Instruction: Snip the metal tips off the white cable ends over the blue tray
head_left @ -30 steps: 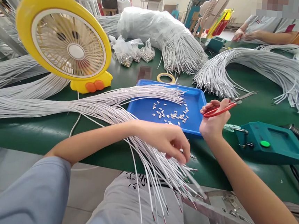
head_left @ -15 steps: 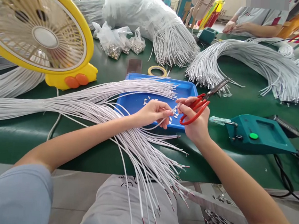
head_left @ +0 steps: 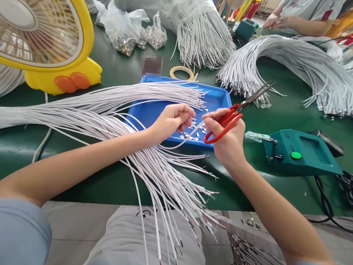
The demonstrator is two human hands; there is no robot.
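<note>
My right hand (head_left: 231,144) has red-handled scissors (head_left: 255,95) hooked in it, their blades pointing away to the upper right. Its thumb and finger also pinch the end of a white cable (head_left: 191,135), which bends down to the left. A short way to the left, over the blue tray (head_left: 141,113), is my left hand (head_left: 173,122) with curled fingers; anything inside them is hidden. Small silvery-white metal pieces (head_left: 199,131) lie in the tray below. A split bundle of white cables (head_left: 157,168) runs under my left forearm, with stripped coloured ends toward my lap.
A yellow fan (head_left: 88,30) stands at left. Behind are bags of metal parts (head_left: 124,41), a tape roll (head_left: 181,72) and more cable bundles (head_left: 295,50). A green device (head_left: 304,154) with a cord sits at right. Across the table are another person's hands (head_left: 280,22).
My left hand has moved off the cable end and leftward, leaving a gap between the hands. My right hand keeps the cable and scissors. The view has shifted slightly.
</note>
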